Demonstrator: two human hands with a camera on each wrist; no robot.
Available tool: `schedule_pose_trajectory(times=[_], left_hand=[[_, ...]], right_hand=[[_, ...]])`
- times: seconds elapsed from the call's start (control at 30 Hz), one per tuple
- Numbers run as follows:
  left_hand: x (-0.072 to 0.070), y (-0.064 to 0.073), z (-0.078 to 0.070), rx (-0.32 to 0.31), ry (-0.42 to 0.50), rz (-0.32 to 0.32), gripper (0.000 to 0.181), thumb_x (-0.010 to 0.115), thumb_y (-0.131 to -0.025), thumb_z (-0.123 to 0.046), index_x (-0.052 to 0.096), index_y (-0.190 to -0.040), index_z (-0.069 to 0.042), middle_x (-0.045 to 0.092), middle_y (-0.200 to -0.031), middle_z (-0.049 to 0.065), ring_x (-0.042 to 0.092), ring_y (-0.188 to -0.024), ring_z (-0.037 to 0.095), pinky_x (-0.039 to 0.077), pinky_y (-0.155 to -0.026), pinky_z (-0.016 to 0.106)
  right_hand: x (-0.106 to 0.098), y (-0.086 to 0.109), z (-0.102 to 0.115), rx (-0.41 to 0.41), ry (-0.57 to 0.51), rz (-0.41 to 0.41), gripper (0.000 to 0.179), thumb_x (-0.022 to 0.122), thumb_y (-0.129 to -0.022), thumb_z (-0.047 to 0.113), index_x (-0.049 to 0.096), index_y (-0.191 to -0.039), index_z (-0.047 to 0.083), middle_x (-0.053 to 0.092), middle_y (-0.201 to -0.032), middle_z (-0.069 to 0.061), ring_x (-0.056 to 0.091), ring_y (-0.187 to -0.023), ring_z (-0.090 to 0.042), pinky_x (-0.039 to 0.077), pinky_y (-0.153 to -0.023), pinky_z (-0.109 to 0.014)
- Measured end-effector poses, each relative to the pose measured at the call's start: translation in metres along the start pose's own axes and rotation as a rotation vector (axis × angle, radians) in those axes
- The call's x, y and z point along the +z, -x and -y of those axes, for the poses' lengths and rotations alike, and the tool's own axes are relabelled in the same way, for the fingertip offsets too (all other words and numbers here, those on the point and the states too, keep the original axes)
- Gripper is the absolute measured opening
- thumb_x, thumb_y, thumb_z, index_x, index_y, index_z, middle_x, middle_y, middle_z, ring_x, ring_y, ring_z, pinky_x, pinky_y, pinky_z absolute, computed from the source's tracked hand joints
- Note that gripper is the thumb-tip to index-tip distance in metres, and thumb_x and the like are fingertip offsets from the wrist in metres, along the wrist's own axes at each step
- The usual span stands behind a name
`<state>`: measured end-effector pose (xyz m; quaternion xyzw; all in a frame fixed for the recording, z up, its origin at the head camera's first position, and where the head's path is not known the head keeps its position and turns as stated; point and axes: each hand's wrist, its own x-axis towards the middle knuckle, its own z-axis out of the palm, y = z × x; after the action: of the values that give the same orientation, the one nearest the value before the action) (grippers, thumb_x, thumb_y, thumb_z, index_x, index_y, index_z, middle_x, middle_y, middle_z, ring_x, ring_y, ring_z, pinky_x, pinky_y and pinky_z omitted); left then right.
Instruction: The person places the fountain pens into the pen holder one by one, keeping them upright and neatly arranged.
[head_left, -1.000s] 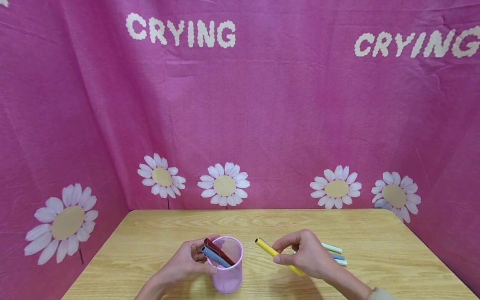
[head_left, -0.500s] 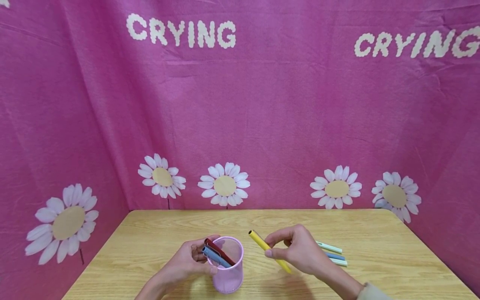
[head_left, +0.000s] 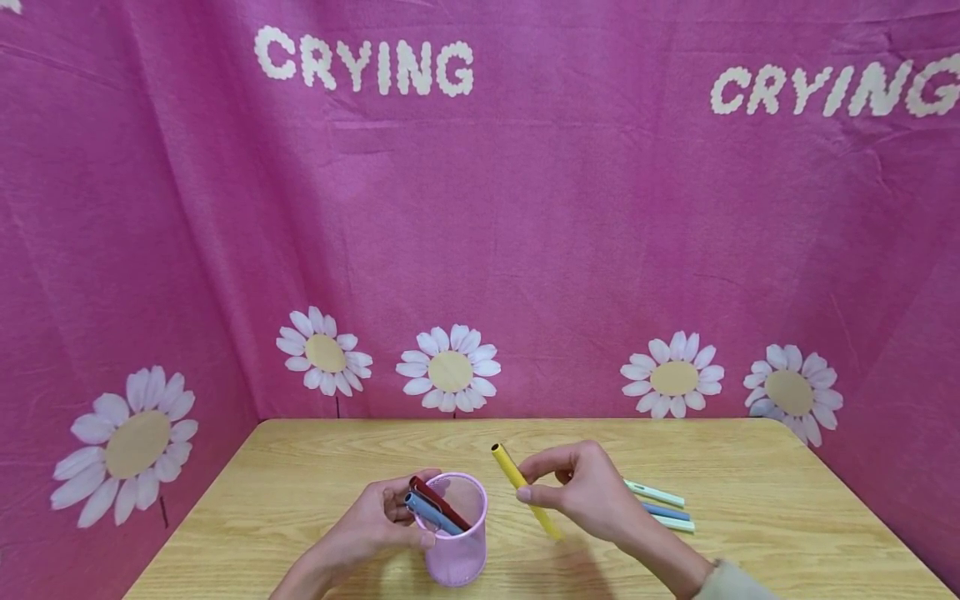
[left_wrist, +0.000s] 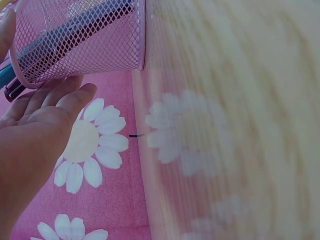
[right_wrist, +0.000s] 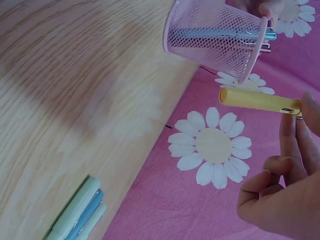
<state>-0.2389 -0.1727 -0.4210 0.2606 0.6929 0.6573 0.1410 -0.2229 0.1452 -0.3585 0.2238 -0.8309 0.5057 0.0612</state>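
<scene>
A pink mesh pen cup [head_left: 459,557] stands upright on the table, steadied by my left hand [head_left: 369,525], whose thumb and fingers lie around its left rim. Inside the cup lean a dark red pen [head_left: 442,498] and a blue-grey pen [head_left: 432,513]. My right hand [head_left: 596,492] pinches a yellow pen [head_left: 517,477] between thumb and fingers, tilted with its top end up and to the left. The yellow pen is in the air to the right of the cup, apart from it. In the right wrist view its lower end [right_wrist: 235,96] points toward the table.
On the table [head_left: 360,446], right of my right hand, lie a pale green pen [head_left: 660,494], a blue pen [head_left: 667,512] and another pale green pen [head_left: 675,523], side by side. A pink cloth [head_left: 480,208] with printed daisies hangs behind and at both sides.
My right hand has moved left toward the cup with the yellow pen, which has turned more upright. More of the pens on the table shows. My left hand and the cup have stayed put.
</scene>
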Motion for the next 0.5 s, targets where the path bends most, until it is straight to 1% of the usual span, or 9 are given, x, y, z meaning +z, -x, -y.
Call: schedule_pose_trajectory(times=[0.1,0.17,0.27,0.37,0.5], left_hand=[[0.000,0.000,0.000,-0.004,-0.002,-0.002,0.072,0.081,-0.089,-0.001,0.047,-0.152,0.011,0.066,-0.133,0.026,0.068,-0.112,0.021,0.046,-0.106,0.027],[0.000,0.001,0.000,-0.015,-0.006,-0.008,0.073,0.082,-0.090,-0.001,0.046,-0.152,0.010,0.066,-0.135,0.025,0.068,-0.113,0.022,0.046,-0.108,0.030],[0.000,0.001,-0.001,-0.029,-0.012,-0.016,0.074,0.082,-0.090,-0.002,0.046,-0.153,0.009,0.066,-0.135,0.023,0.068,-0.115,0.024,0.045,-0.110,0.035],[0.000,0.001,-0.001,-0.030,-0.014,-0.016,0.074,0.082,-0.090,-0.002,0.045,-0.153,0.009,0.066,-0.136,0.022,0.067,-0.115,0.025,0.045,-0.111,0.038],[0.000,0.001,-0.001,-0.020,-0.011,-0.011,0.074,0.081,-0.090,-0.002,0.046,-0.153,0.010,0.066,-0.136,0.023,0.068,-0.115,0.025,0.045,-0.111,0.038]], right_hand=[[0.002,-0.002,0.003,0.018,-0.006,-0.011,0.016,0.091,-0.080,0.016,0.085,-0.095,0.014,0.078,-0.084,0.006,0.050,-0.072,-0.010,0.036,-0.064,-0.024],[0.003,-0.004,0.005,0.030,-0.011,-0.017,0.016,0.091,-0.080,0.016,0.085,-0.095,0.014,0.078,-0.085,0.005,0.051,-0.074,-0.011,0.037,-0.065,-0.024],[0.004,-0.006,0.009,0.034,-0.030,-0.021,0.017,0.091,-0.080,0.016,0.085,-0.096,0.012,0.078,-0.086,0.004,0.054,-0.077,-0.013,0.038,-0.068,-0.025],[0.006,-0.008,0.012,0.025,-0.058,-0.025,0.018,0.091,-0.081,0.014,0.085,-0.097,0.010,0.079,-0.087,0.002,0.060,-0.084,-0.016,0.041,-0.072,-0.026],[0.009,-0.011,0.016,0.021,-0.104,-0.030,0.019,0.090,-0.082,0.011,0.084,-0.100,0.007,0.079,-0.088,-0.001,0.065,-0.092,-0.020,0.045,-0.077,-0.028]])
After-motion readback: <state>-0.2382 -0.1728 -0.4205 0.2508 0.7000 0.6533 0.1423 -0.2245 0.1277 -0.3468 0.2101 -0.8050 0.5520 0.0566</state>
